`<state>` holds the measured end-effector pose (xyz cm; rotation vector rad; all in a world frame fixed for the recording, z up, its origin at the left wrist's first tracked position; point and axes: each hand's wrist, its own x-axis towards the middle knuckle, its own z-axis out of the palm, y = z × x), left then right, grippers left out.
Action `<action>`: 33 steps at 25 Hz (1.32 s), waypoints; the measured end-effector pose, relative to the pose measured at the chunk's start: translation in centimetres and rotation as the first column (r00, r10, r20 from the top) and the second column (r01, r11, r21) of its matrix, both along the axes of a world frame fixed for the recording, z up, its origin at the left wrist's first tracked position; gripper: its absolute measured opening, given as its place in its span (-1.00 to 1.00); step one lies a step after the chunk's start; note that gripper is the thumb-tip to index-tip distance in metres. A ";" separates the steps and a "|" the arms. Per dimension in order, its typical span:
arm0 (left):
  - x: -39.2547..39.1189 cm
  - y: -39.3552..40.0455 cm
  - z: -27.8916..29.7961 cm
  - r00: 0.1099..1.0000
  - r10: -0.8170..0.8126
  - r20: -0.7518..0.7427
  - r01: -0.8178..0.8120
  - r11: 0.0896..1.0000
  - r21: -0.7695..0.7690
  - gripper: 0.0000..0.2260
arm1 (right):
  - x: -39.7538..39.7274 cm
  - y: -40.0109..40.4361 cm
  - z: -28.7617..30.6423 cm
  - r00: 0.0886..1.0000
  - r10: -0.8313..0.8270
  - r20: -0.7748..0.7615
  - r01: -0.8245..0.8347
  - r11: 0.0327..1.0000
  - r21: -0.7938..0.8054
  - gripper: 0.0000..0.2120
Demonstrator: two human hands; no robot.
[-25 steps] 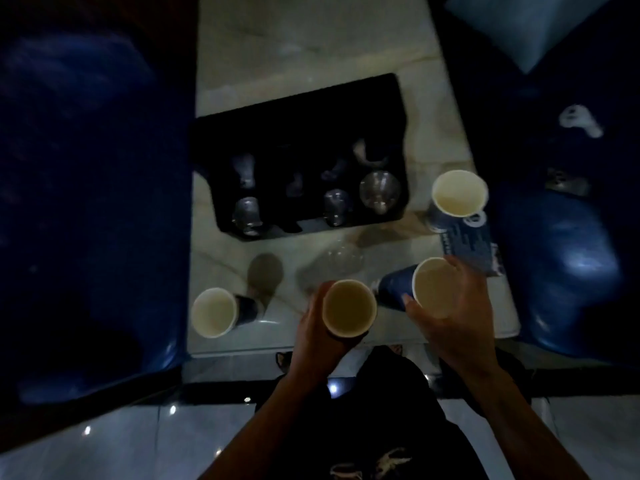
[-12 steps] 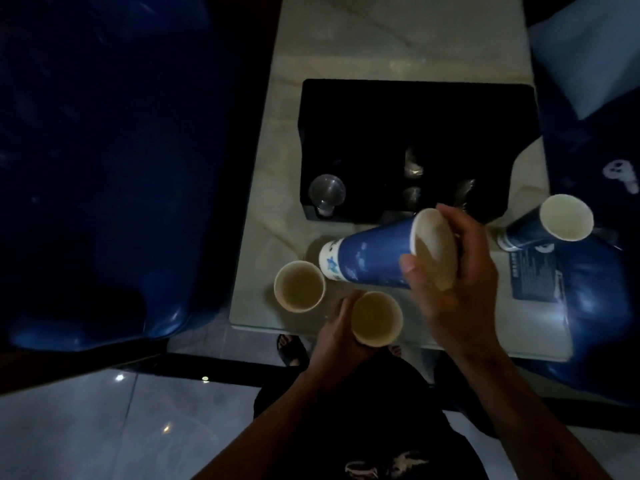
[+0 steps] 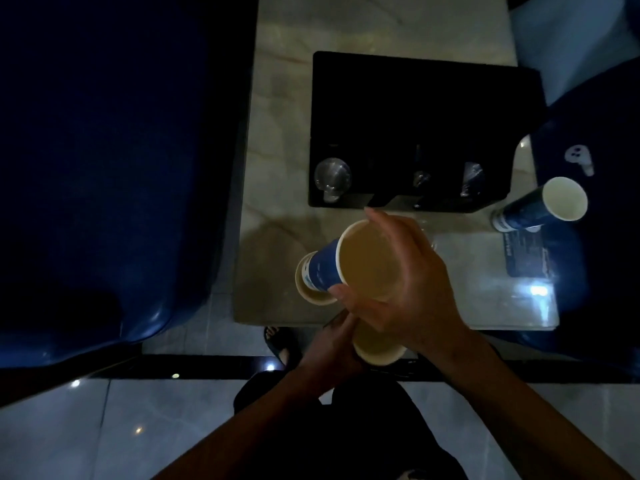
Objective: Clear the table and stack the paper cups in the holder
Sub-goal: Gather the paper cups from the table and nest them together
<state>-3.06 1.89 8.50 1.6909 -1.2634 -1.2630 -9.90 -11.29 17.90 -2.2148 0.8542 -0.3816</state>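
Observation:
My right hand (image 3: 401,282) grips a tall blue paper cup (image 3: 349,261) by its rim, tilted, with its base lowered into the mouth of another paper cup (image 3: 310,289) that stands on the marble table (image 3: 277,202). Beneath my right hand, at the table's front edge, my left hand (image 3: 332,351) holds a paper cup (image 3: 377,348), partly hidden. A further blue paper cup (image 3: 543,206) stands at the table's right side. The black cup holder (image 3: 415,98) sits at the back, with clear plastic cups (image 3: 332,174) in its front slots.
Dark blue seats flank the table on the left (image 3: 104,168) and right (image 3: 606,237). A blue card (image 3: 526,252) lies on the table below the right cup. A white object (image 3: 578,157) rests on the right seat. My sandalled foot (image 3: 280,344) shows below the table edge.
My right hand swung the blue cup from lying sideways to near upright and lowered its base into the standing cup. My left hand kept its cup by the front edge.

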 end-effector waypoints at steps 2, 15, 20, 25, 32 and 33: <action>0.4 3.9 -1.1 0.995 -0.011 0.095 0.002 0.996 0.094 -0.22 | 0.4 0.0 -0.5 0.999 0.027 -0.027 -0.026 0.999 0.031 -0.08; 10.4 8.2 -6.8 0.673 0.627 0.392 -0.666 0.744 -0.047 -0.11 | 3.4 1.7 -6.0 0.983 0.154 -0.100 -0.177 0.943 -0.284 -0.40; 10.3 7.0 -8.7 0.644 0.675 0.361 -0.701 0.709 -0.076 -0.09 | 4.9 2.6 -10.5 0.981 0.098 -0.167 -0.147 0.938 -0.313 -0.44; 10.8 7.0 -8.9 0.631 0.702 0.330 -0.731 0.681 -0.050 -0.08 | 5.3 2.7 -13.1 0.971 0.081 -0.227 -0.151 0.937 -0.314 -0.48; 11.9 6.3 -4.9 0.573 0.785 0.235 -0.774 0.613 -0.158 -0.10 | 4.5 2.5 -14.2 0.995 0.040 -0.095 -0.051 0.991 -0.124 -0.22; 12.4 6.3 -3.8 0.552 0.800 0.237 -0.775 0.597 -0.208 -0.08 | 4.1 2.5 -14.3 0.998 -0.002 -0.064 -0.002 0.998 -0.055 -0.14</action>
